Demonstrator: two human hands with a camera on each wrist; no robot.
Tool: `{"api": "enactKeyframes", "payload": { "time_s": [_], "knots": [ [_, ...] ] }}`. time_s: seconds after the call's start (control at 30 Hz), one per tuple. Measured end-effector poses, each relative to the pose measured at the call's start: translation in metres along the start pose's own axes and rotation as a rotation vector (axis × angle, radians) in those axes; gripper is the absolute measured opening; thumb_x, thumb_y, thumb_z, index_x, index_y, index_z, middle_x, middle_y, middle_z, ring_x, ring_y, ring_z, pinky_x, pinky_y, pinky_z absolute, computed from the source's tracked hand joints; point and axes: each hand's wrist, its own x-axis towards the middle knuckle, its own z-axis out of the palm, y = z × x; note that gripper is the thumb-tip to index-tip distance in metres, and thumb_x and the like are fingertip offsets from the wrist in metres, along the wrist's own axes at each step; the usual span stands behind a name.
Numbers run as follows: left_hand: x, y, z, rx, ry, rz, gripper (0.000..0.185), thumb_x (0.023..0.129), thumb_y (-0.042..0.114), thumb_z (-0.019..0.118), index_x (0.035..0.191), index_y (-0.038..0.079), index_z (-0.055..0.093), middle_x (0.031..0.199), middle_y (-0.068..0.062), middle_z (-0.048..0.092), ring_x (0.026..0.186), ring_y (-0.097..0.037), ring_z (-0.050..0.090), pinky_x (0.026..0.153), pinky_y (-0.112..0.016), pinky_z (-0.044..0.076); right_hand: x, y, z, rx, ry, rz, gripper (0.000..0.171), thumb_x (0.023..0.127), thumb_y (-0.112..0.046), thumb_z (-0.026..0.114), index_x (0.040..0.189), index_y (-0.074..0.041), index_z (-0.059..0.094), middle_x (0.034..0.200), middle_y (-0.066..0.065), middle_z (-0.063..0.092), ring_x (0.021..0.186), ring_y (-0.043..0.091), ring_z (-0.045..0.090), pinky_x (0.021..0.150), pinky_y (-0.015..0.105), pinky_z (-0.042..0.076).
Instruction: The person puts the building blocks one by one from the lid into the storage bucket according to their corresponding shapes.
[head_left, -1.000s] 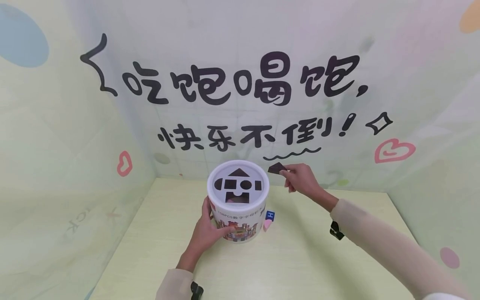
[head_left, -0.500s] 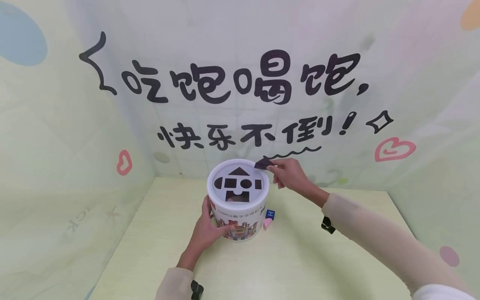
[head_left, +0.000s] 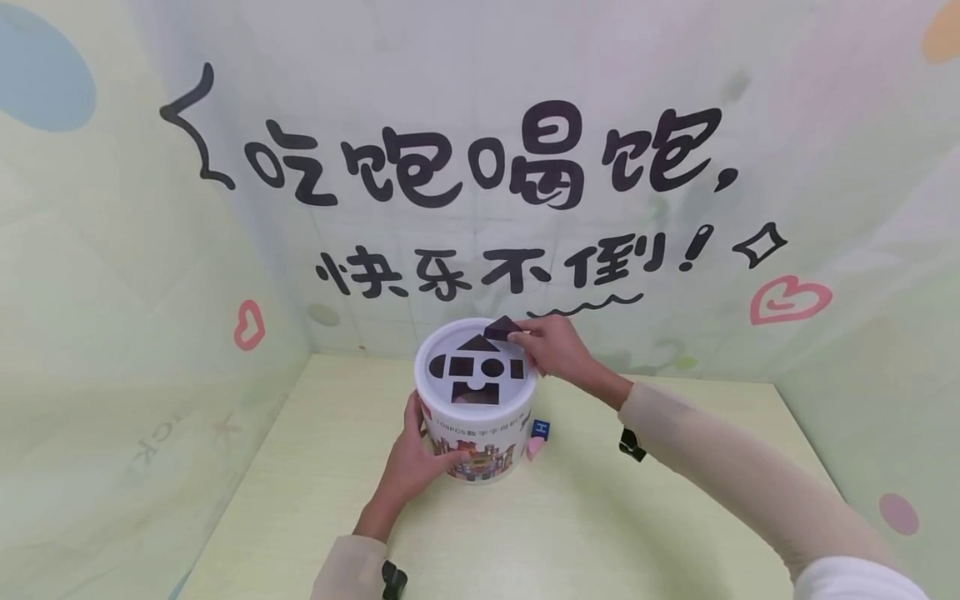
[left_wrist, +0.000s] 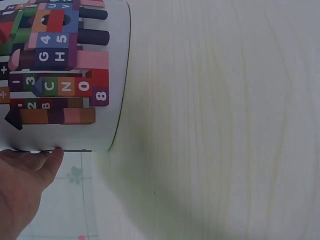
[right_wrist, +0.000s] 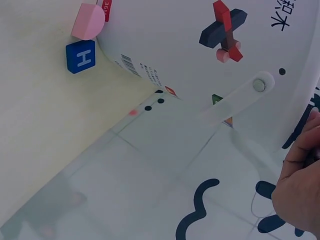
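A white lidded toy-block bucket (head_left: 480, 446), printed with coloured blocks, stands upright on the table. My left hand (head_left: 416, 458) grips its left side, thumb across the front. In the left wrist view, part of that hand (left_wrist: 25, 190) lies against the printed wall. A dark triangular block (head_left: 501, 329) is pinched between the thumb and fingers of my right hand (head_left: 558, 346), over the back right of the lid (head_left: 513, 392). Just left of the block is the lid's triangular hole (head_left: 477, 343). The right wrist view catches only part of my right hand (right_wrist: 300, 180) at its edge.
A blue cube marked H (head_left: 540, 430) and a pink rounded block (head_left: 534, 449) sit on the table (head_left: 637, 500) right of the bucket. A pale handle strap (right_wrist: 235, 100) hangs on the bucket's side. Behind stands a printed fabric wall (head_left: 435, 67).
My right hand has carried the dark triangular block leftward, from beside the bucket to over the lid near the triangular hole. My left hand and the bucket have stayed put.
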Motion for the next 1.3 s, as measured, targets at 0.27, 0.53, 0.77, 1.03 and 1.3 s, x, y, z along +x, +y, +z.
{"api": "enactKeyframes", "payload": {
  "time_s": [0.27, 0.53, 0.77, 1.03, 1.3],
  "knots": [
    [0.000, 0.000, 0.000, -0.002, -0.010, -0.006, 0.122, 0.061, 0.051, 0.089, 0.151, 0.045, 0.006, 0.157, 0.006, 0.028, 0.142, -0.022, 0.034, 0.113, -0.050, 0.037, 0.006, -0.009, 0.011, 0.044, -0.056, 0.020, 0.028, 0.095, -0.020, 0.063, 0.120, -0.009, 0.070, 0.052, 0.004, 0.060, 0.039, 0.016, 0.055, 0.041, 0.029, 0.052],
    [0.001, 0.000, 0.000, 0.001, -0.009, -0.010, 0.122, 0.061, 0.051, 0.089, 0.151, 0.044, 0.006, 0.158, 0.004, 0.027, 0.142, -0.023, 0.033, 0.113, -0.050, 0.037, 0.014, -0.014, 0.018, 0.173, -0.078, 0.113, 0.032, 0.094, -0.017, 0.064, 0.123, -0.005, 0.067, 0.059, 0.010, 0.065, 0.044, 0.019, 0.063, 0.047, 0.035, 0.059],
    [0.000, 0.001, 0.000, -0.002, -0.007, -0.010, 0.122, 0.061, 0.053, 0.088, 0.151, 0.044, 0.006, 0.158, 0.006, 0.027, 0.143, -0.023, 0.031, 0.112, -0.050, 0.038, 0.019, -0.015, 0.023, 0.154, -0.092, 0.140, 0.035, 0.094, -0.019, 0.065, 0.127, -0.007, 0.065, 0.058, 0.011, 0.065, 0.043, 0.020, 0.062, 0.046, 0.036, 0.059],
    [0.001, 0.002, 0.000, -0.004, -0.008, 0.002, 0.120, 0.062, 0.053, 0.088, 0.151, 0.044, 0.007, 0.157, 0.007, 0.028, 0.144, -0.022, 0.030, 0.112, -0.050, 0.038, 0.023, -0.016, 0.024, 0.098, -0.128, 0.120, 0.020, 0.094, -0.018, 0.064, 0.106, -0.006, 0.074, 0.055, 0.011, 0.063, 0.041, 0.019, 0.061, 0.045, 0.036, 0.058],
    [0.001, 0.003, 0.000, -0.010, -0.017, -0.006, 0.120, 0.062, 0.053, 0.087, 0.151, 0.045, 0.007, 0.157, 0.008, 0.028, 0.143, -0.023, 0.031, 0.113, -0.052, 0.037, 0.023, -0.018, 0.024, 0.049, -0.144, 0.120, 0.018, 0.094, -0.017, 0.065, 0.102, -0.005, 0.075, 0.055, 0.010, 0.064, 0.041, 0.017, 0.060, 0.045, 0.034, 0.058]
  ]
}}
